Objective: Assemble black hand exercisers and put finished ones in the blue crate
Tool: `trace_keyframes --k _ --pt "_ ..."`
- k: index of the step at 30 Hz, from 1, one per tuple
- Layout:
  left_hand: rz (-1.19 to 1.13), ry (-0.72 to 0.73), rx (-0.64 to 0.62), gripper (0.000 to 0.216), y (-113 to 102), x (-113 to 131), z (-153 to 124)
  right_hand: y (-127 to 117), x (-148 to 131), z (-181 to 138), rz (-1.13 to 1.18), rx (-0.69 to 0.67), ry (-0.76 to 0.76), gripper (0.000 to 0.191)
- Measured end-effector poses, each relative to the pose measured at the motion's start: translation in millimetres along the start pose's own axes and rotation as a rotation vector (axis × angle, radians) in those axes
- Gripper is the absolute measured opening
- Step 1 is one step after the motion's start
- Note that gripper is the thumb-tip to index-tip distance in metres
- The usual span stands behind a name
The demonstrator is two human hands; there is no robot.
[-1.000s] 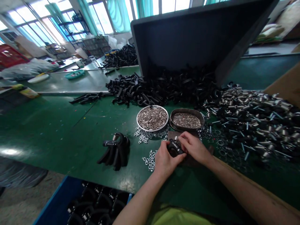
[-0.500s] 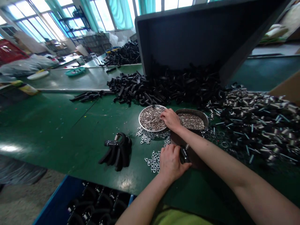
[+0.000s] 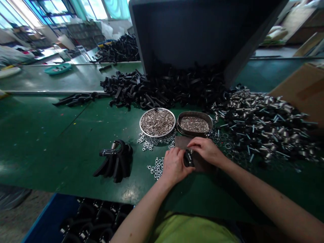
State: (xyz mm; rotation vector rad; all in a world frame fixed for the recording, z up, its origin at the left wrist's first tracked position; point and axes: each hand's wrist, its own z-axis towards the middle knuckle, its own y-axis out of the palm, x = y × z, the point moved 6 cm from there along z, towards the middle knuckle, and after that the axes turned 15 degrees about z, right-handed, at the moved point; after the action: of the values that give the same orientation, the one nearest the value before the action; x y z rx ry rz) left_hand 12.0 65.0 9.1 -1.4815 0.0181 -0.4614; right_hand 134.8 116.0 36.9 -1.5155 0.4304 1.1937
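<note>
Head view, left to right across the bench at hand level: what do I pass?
From the left: stack of black hand exercisers → loose nuts → left hand → black part → right hand → heap of metal sleeves and bolts.

Green table (image 3: pixel 45 135) carries black handle heap (image 3: pixel 177 91), metal parts pile (image 3: pixel 263 125), round dish (image 3: pixel 157 122), oval dish (image 3: pixel 194 124), washers (image 3: pixel 149 143), dark mat (image 3: pixel 180 141)

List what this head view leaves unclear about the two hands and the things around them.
All in the head view:
Black part: mostly covered by left hand and right hand; shape unclear.
Whether right hand pinches anything: hidden beneath it.
Oval tin: contents too small to identify.
Blue crate: cut off by bottom edge.
</note>
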Motion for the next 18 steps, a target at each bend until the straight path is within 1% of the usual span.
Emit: trace_keyframes --k 3,6,8,10,12,14,16,18 --pt "0.009 0.009 0.003 0.055 0 1 0 4 5 -10 -0.021 0.027 0.038 0.012" --pt "0.016 0.018 0.000 0.054 -1 2 0 10 2 -9 -0.059 0.043 0.007 0.012" --pt "0.026 0.022 0.000 0.054 -1 3 0 15 -2 -10 -0.134 0.041 -0.073 0.014" --pt "0.040 0.019 -0.003 0.053 -1 4 0 23 -7 -15 -0.254 0.025 -0.185 0.016" --pt "0.057 0.014 -0.008 0.047 -1 4 0 33 -11 -25 -0.389 0.006 -0.299 0.019" --pt "0.072 0.015 -0.011 0.041 0 5 -1 38 -14 -33 -0.484 0.015 -0.359 0.021" --pt "0.080 0.020 -0.007 0.041 0 5 -1 35 -15 -34 -0.472 0.023 -0.362 0.020" --pt "0.070 0.030 0.000 0.049 -1 6 -2 19 -13 -25 -0.371 0.048 -0.301 0.020"
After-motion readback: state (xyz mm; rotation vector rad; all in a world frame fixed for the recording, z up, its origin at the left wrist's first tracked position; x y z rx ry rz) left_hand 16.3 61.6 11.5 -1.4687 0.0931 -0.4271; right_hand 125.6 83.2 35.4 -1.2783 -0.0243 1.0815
